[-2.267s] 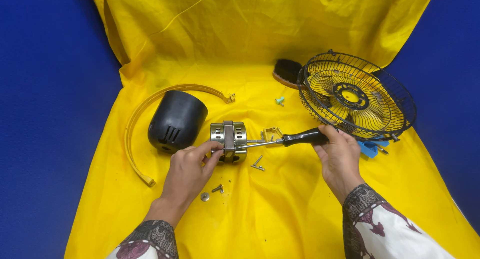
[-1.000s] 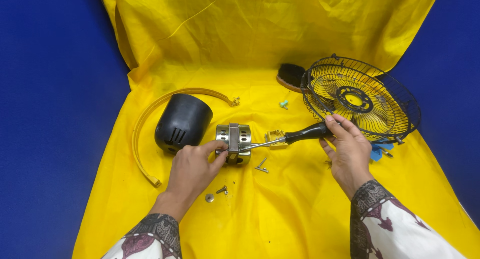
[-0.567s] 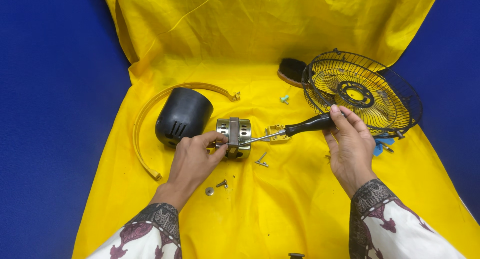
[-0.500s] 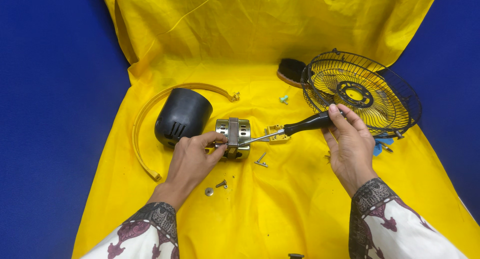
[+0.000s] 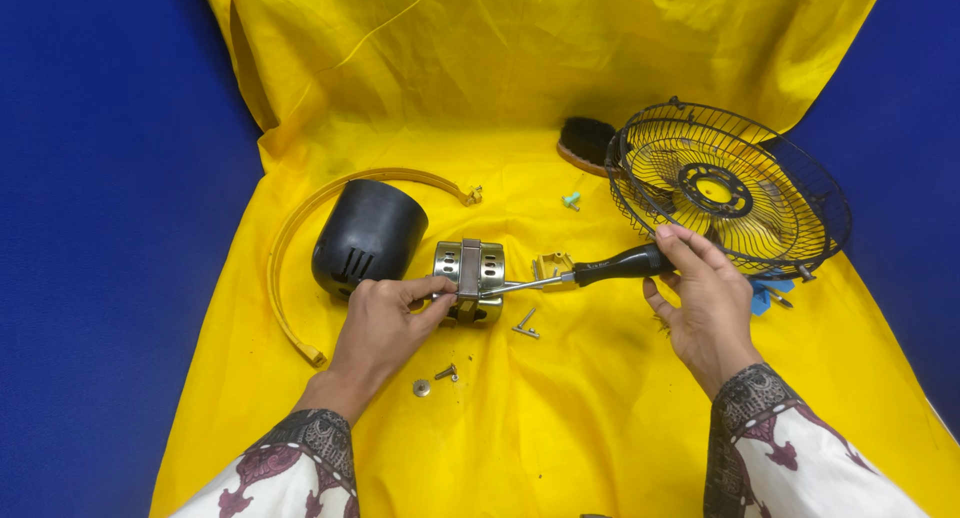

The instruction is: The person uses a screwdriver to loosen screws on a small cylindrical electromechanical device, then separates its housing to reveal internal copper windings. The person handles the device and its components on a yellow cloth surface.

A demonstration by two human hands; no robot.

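Note:
A small metal fan motor [image 5: 470, 276] lies on the yellow cloth [image 5: 560, 428] at the centre. My left hand [image 5: 385, 323] grips its near side with thumb and fingers. My right hand [image 5: 705, 303] holds the black handle of a screwdriver [image 5: 600, 271], whose shaft reaches left to the motor's face. A black motor cover [image 5: 368, 236] lies just left of the motor.
A black wire fan guard [image 5: 725, 193] stands at the right, behind my right hand. A curved yellow rim [image 5: 300, 228] lies at the left. Loose screws [image 5: 445, 373] and a small bracket [image 5: 552, 268] lie near the motor. A brush [image 5: 585, 143] sits at the back.
The screwdriver handle has tilted up slightly and my right hand has shifted a little on it. My left hand stays on the motor.

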